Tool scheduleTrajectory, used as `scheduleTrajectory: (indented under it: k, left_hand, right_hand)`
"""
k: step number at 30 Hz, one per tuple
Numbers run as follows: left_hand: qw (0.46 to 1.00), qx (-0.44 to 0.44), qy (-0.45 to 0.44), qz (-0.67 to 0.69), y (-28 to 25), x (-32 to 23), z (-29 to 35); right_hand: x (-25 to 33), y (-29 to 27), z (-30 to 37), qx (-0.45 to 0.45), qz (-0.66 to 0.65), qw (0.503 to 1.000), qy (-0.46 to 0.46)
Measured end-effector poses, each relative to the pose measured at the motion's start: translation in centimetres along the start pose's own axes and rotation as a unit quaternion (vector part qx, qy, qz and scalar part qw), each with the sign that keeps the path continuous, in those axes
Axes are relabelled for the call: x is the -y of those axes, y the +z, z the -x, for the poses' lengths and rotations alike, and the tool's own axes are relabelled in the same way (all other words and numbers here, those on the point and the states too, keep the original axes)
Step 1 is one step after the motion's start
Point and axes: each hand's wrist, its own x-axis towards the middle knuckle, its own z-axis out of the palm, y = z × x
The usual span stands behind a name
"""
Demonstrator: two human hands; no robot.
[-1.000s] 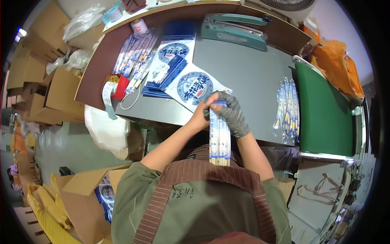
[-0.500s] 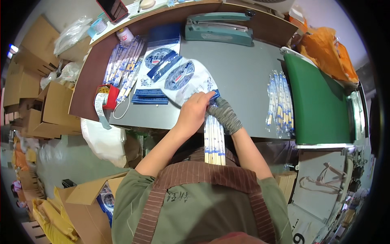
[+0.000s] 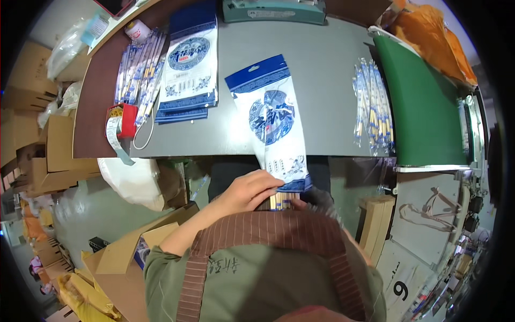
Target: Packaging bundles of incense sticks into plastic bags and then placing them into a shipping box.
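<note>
A blue and white printed pouch (image 3: 272, 121) lies lengthwise on the grey table (image 3: 327, 59), its lower end hanging over the near edge. My bare left hand (image 3: 248, 191) pinches that lower end. Just under the pouch's mouth, the ends of a bundle of wrapped chopsticks (image 3: 281, 201) show. My right hand (image 3: 317, 199), in a dark grey glove, holds the bundle from the right; it is mostly hidden behind my striped apron.
A stack of the same pouches (image 3: 190, 64) lies at the table's left, with loose wrapped chopsticks (image 3: 135, 70) beside it and more chopsticks (image 3: 373, 107) at the right. A red tape dispenser (image 3: 121, 120), a teal machine (image 3: 273, 9), a green conveyor (image 3: 424, 107) and cardboard boxes (image 3: 51, 155) surround it.
Both hands have drawn back from the tabletop to its near edge, pulling one pouch off the pile toward my body. The chopstick bundle now sits at the pouch's mouth, mostly hidden.
</note>
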Motion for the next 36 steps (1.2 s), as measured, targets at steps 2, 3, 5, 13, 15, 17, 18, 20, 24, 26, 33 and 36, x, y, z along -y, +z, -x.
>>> scheduleTrajectory:
  k: [2,3,5,13,15,17,18,20,24,26,33,36]
  left_hand:
    - [0.999,-0.016,0.004,-0.052,-0.9,-0.6,-0.9]
    - [0.996,-0.025,0.011,-0.087,-1.5,-1.3,-1.7]
    - [0.987,-0.070,0.025,-0.143,-3.0,-2.7,-5.3]
    - [0.877,-0.167,0.151,-0.424,-11.9,-4.3,-14.6]
    - [0.869,-0.172,0.128,-0.447,-13.7,-3.4,-15.4]
    - [0.963,-0.153,-0.121,-0.184,-15.5,-3.2,-16.6]
    - [0.972,-0.185,-0.069,-0.128,-16.4,-3.1,-17.4]
    - [0.976,-0.186,-0.029,-0.106,-17.5,-7.6,-18.7]
    - [0.979,-0.053,-0.171,-0.100,-21.8,-7.3,-22.4]
    - [0.976,-0.063,-0.099,-0.185,-22.6,-8.5,-24.1]
    - [0.838,-0.180,0.238,-0.457,-22.1,-12.6,-23.1]
    - [0.892,0.001,0.091,-0.442,-22.4,-9.4,-24.2]
  right_hand:
    - [6.1,0.9,-0.6,0.010,0.333,0.890,0.313]
    - [5.6,1.2,-1.4,-0.068,0.479,0.858,0.172]
    - [7.2,1.5,-5.7,-0.213,0.523,0.822,-0.074]
    - [19.7,-2.1,-16.6,-0.208,0.611,0.707,-0.289]
    - [21.2,-2.6,-18.2,-0.170,0.604,0.735,-0.257]
    - [22.8,-2.8,-19.0,-0.157,0.597,0.714,-0.330]
    - [23.6,-3.3,-19.1,-0.169,0.554,0.750,-0.321]
    - [26.3,-3.6,-18.0,-0.191,0.475,0.791,-0.335]
    - [29.3,-3.9,-19.0,-0.173,0.387,0.889,-0.173]
    - [29.4,-5.4,-20.9,-0.178,0.397,0.882,-0.180]
    - [28.2,-5.7,-22.0,-0.213,0.418,0.746,-0.472]
    - [26.3,-6.4,-23.4,-0.173,0.449,0.843,-0.243]
